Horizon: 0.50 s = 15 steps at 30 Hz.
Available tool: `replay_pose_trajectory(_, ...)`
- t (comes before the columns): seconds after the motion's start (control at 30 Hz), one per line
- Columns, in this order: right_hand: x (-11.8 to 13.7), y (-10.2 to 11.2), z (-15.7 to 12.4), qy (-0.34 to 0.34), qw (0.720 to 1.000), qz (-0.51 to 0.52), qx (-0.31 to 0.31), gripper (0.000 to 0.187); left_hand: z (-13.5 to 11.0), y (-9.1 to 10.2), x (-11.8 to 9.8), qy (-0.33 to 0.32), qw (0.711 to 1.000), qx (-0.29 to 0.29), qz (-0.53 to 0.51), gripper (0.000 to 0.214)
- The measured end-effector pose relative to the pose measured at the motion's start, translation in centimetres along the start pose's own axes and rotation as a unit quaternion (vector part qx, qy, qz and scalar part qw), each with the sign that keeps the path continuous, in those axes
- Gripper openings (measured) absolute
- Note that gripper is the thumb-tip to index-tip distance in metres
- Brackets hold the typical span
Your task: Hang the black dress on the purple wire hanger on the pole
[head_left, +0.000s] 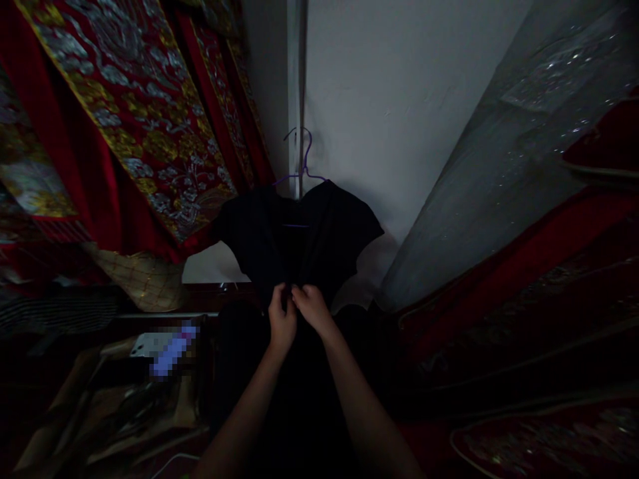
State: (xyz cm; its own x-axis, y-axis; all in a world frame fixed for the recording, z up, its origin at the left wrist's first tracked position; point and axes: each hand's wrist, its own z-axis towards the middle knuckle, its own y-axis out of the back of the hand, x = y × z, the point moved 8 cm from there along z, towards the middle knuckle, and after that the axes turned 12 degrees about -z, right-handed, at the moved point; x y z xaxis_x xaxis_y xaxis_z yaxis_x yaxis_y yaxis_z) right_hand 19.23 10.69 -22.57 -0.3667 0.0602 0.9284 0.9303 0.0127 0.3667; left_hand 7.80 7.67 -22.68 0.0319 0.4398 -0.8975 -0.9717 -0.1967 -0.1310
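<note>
A black short-sleeved garment [344, 226] hangs on a purple hanger [305, 166] against a white wall. My left hand [281, 322] and my right hand [313, 307] meet at the middle of its front, about waist height. Both have fingers closed in a pinch on the dark fabric, thumbs nearly touching. What exactly sits between the fingertips is too dark to make out. The lower part of the garment falls into shadow between my forearms.
Red robes with gold and silver embroidery [144, 126] hang at the left. A silvery sequined cloth [519, 159] and more red garments [524, 286] hang at the right. A cluttered cardboard box [124, 406] sits at the lower left.
</note>
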Motion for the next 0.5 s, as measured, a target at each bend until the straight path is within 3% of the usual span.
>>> replay_pose_trajectory(0.1,0.7,1.2,-0.3,0.025,0.998,0.029,-0.042,0.038,0.6,-0.9,0.1,0.036,0.998,0.011,-0.044,0.028)
replay_pose_trajectory(0.23,0.6,1.2,-0.5,0.054,0.994,0.091,-0.036,0.032,1.0,-1.1,0.2,0.062,0.996,0.046,-0.054,0.02)
replay_pose_trajectory(0.4,0.2,-0.1,-1.0,-0.003,0.987,0.162,0.019,0.025,1.1,-0.3,0.6,0.035,0.998,0.049,-0.01,0.014)
replay_pose_trajectory(0.5,1.5,1.2,-0.4,-0.04,0.973,0.225,0.02,0.026,1.3,0.0,0.3,-0.008,0.997,0.061,0.045,0.014)
